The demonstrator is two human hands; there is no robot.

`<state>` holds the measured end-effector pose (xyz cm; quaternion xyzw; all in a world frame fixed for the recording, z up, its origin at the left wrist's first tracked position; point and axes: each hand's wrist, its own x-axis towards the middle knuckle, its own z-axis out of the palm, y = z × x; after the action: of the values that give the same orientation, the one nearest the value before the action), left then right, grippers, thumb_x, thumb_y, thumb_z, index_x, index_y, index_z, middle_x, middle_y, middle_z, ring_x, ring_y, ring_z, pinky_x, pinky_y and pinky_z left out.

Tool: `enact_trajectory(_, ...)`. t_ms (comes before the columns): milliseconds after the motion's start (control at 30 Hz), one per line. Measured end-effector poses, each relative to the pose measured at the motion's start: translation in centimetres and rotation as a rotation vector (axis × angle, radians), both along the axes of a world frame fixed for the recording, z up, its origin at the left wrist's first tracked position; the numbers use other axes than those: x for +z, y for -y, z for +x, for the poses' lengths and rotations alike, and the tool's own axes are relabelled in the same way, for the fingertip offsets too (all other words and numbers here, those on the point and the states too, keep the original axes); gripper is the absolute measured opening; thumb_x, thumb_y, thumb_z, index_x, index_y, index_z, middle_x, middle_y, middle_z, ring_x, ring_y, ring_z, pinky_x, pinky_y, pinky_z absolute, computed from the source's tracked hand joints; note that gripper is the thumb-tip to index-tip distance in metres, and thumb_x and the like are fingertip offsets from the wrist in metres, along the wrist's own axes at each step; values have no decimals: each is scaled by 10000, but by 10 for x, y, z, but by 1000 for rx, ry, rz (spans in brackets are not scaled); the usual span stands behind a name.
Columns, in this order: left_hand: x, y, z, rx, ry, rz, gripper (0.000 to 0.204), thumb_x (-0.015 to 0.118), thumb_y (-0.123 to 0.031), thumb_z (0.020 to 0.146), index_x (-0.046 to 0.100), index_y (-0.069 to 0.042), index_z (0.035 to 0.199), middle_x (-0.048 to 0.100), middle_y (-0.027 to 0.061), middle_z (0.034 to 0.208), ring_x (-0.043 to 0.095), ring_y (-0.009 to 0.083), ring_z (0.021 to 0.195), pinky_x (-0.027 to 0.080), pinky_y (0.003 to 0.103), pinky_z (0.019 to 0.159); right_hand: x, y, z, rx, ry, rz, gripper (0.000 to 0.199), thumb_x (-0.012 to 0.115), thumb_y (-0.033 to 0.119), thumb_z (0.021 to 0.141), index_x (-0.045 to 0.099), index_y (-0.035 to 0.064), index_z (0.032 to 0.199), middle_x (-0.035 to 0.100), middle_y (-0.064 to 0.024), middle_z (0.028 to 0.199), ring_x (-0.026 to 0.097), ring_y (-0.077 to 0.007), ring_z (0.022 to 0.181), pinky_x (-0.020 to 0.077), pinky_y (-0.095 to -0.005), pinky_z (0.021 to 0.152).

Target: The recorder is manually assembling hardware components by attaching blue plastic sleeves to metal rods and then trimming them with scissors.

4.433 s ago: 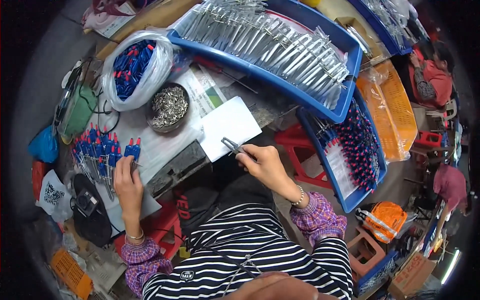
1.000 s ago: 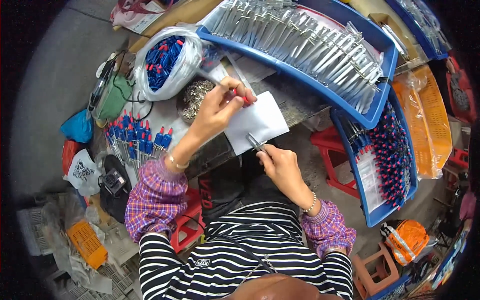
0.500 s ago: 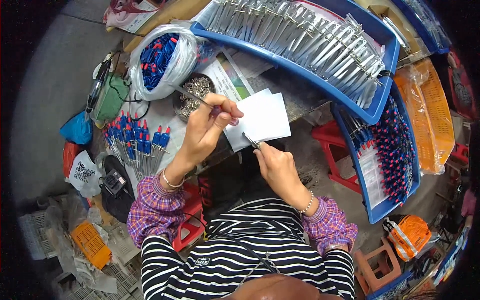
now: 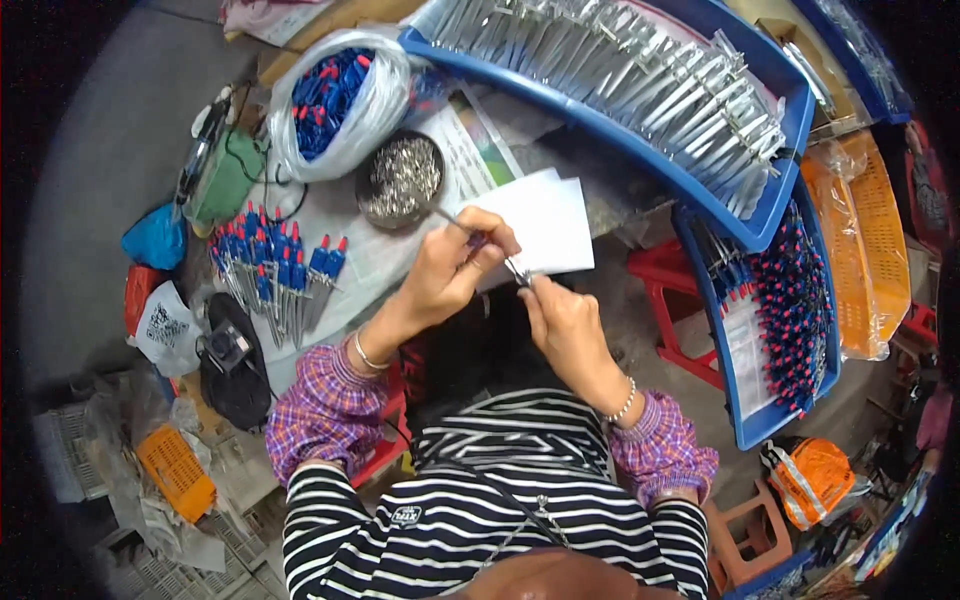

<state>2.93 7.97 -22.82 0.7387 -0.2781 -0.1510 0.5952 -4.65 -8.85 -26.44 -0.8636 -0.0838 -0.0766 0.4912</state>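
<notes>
My left hand point(image 4: 452, 268) is closed round a slim metal rod point(image 4: 447, 216), whose far end sticks out toward the bowl. Something purple shows between these fingers; its shape is mostly hidden. My right hand point(image 4: 570, 325) pinches a small metal piece point(image 4: 523, 279) at its fingertips. Both hands come together there, just above the near edge of some white paper sheets point(image 4: 560, 225). A thin silvery end below my left fingers meets the piece in my right hand. Beyond my left hand stands a dark round bowl point(image 4: 368, 205) of small silvery metal parts point(image 4: 405, 172).
A plastic bag point(image 4: 392, 95) holds blue-and-red parts. Blue-handled metal tools point(image 4: 290, 270) lie at the left of the table. A large blue tray point(image 4: 600, 115) of metal rods spans the back right; another blue bin point(image 4: 738, 400) and a red stool point(image 4: 665, 275) stand right.
My left hand has lowered and moved right, bringing the rod to the small piece in my right hand. My right hand has shifted slightly. The whole view has also shifted a little.
</notes>
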Motion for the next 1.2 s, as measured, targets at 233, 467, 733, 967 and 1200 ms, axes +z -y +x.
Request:
enact_trajectory(233,27,0,20,150,214,164,60,510,3,907,519,26,961,615,90,809,572,131,714,464,252,665,1,14,-9,-76,-341,423,142,579,90,883,636,-29,831,627,-57,607,576,-85,491,428,-222,463)
enact_trajectory(467,17,10,39,166,496,499,137,584,-13,770,570,-12,907,614,133,833,615,311,721,484,386,650,-12,45,-14,-304,-429,651,167,593,112,904,632,-49,882,599,-17,685,548,-52,544,416,-188,504)
enact_trajectory(733,11,8,38,155,409,628,240,655,-46,733,600,-22,965,635,134,873,637,284,770,496,344,681,-4,49,1,-254,-267,602,130,612,48,869,610,-81,850,583,-50,853,562,-80,557,423,-198,510)
enact_trajectory(967,13,3,36,186,420,658,328,674,-73,717,600,-33,1034,645,137,933,639,282,845,495,357,741,6,43,6,-220,-298,583,123,614,40,861,606,-79,830,582,-55,824,556,-78,554,419,-202,510)
enact_trajectory(1200,10,10,40,164,360,695,359,662,-104,712,579,-79,1061,651,127,872,640,312,788,495,399,681,7,45,6,-220,-279,573,119,612,35,860,608,-81,835,590,-58,813,551,-80,556,419,-200,511)
